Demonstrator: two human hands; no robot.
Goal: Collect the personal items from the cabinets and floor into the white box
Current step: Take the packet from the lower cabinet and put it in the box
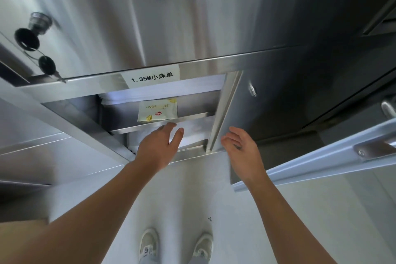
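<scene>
Both hands reach toward the open steel cabinet (pixel 150 83): the left hand (pixel 159 146), fingers spread and holding nothing, hovers just below the yellow-white packet (pixel 158 110) lying on a shelf, apparently to take it; the right hand (pixel 240 146), relaxed and loosely open, waits beside the door (pixel 246 113). No white box shows.

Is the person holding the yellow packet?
No, the yellow packet lies on the cabinet shelf, and the left hand and right hand are both open, holding nothing.

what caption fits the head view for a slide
Left hand and right hand reach toward a packet in a steel cabinet.
</scene>
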